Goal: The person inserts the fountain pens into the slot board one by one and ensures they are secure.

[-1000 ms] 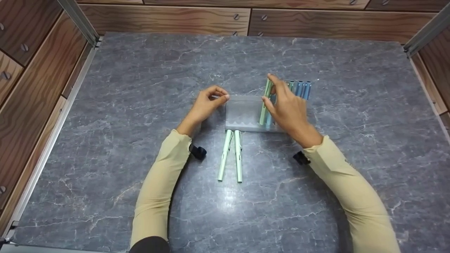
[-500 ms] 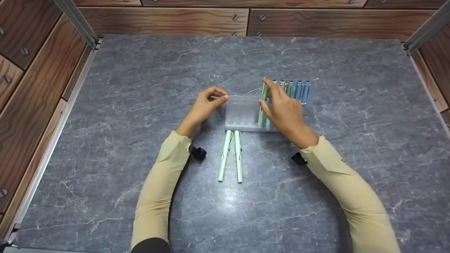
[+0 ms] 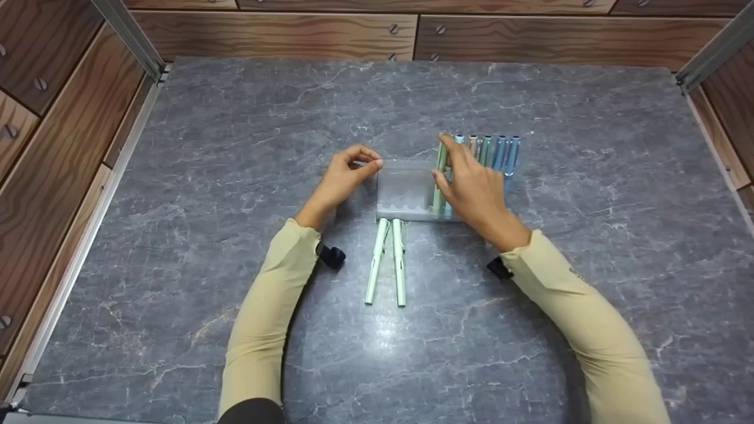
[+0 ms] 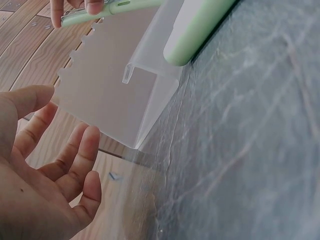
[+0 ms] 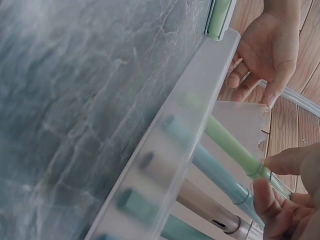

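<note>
A clear, frosted pen stand (image 3: pixel 406 185) with a notched edge stands on the table. My left hand (image 3: pixel 353 168) pinches its upper left corner between thumb and forefinger. My right hand (image 3: pixel 477 182) holds a light green pen (image 5: pixel 232 145) near its upper end. That pen leans in the stand, its lower end behind the frosted front lip. Beside it in the rack are a light blue pen (image 5: pixel 220 172), a brownish pen (image 5: pixel 202 200) and several green and blue ones, partly hidden by my right hand in the head view. Two pale mint pens (image 3: pixel 399 265) lie in front of the stand.
The grey marbled table (image 3: pixel 235 135) extends around the stand. Wood-patterned panels (image 3: pixel 271 35) border its back and sides, with metal posts (image 3: pixel 132 44) at the rear corners. A small black camera (image 3: pixel 331 255) is strapped to the left wrist, another (image 3: pixel 500 268) to the right.
My right hand and the light green pen have shifted slightly left and lower, uncovering more pen tops behind. The left hand, the stand and the two lying pens stay in place.
</note>
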The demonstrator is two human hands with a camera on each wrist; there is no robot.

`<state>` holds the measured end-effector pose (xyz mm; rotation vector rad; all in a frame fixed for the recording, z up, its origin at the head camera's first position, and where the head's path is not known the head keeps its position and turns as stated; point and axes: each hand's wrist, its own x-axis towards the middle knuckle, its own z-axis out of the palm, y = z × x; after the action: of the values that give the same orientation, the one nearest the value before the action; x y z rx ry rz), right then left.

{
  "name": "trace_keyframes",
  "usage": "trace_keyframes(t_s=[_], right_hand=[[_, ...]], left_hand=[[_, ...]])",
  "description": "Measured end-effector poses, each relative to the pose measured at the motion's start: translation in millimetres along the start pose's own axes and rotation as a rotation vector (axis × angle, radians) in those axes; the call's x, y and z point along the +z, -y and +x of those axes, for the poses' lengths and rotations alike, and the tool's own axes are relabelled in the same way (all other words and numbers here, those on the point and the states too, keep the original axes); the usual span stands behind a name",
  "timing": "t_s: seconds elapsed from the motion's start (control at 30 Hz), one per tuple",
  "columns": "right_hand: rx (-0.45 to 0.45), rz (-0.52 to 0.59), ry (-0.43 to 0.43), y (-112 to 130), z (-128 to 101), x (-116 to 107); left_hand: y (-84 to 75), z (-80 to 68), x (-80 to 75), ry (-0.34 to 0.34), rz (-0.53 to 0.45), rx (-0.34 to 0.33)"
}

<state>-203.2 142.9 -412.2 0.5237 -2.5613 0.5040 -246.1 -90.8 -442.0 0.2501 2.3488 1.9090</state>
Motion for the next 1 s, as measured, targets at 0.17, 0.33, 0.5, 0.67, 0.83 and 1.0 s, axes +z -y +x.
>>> trace_keyframes(t_s=[0.17, 0.33, 0.5, 0.67, 0.83, 1.0], right_hand=[[0.015, -0.004, 0.028, 1.6, 0.7, -2.5], [0.039, 0.004, 0.061, 2.0, 3.3, -4.8], [0.057, 0.01, 0.085, 1.5, 6.5, -6.4], [0.062, -0.006, 0.113, 2.0, 8.1, -8.0], [0.072, -0.019, 0.134, 2.1, 9.9, -8.6], [0.064, -0.035, 0.134, 1.8, 9.9, -8.1]], left_hand=[[1.2, 0.6, 0.1, -0.001, -0.002, 0.006], [2.0, 0.8, -0.1, -0.001, -0.003, 0.004], [0.8, 0.1, 0.0, -0.001, 0.001, 0.0], [0.5, 0.2, 0.3, -0.001, 0.005, 0.007], [1.8, 1.1, 0.7, -0.001, 0.002, 0.014], [1.7, 0.4, 0.7, -0.004, 0.008, 0.006]])
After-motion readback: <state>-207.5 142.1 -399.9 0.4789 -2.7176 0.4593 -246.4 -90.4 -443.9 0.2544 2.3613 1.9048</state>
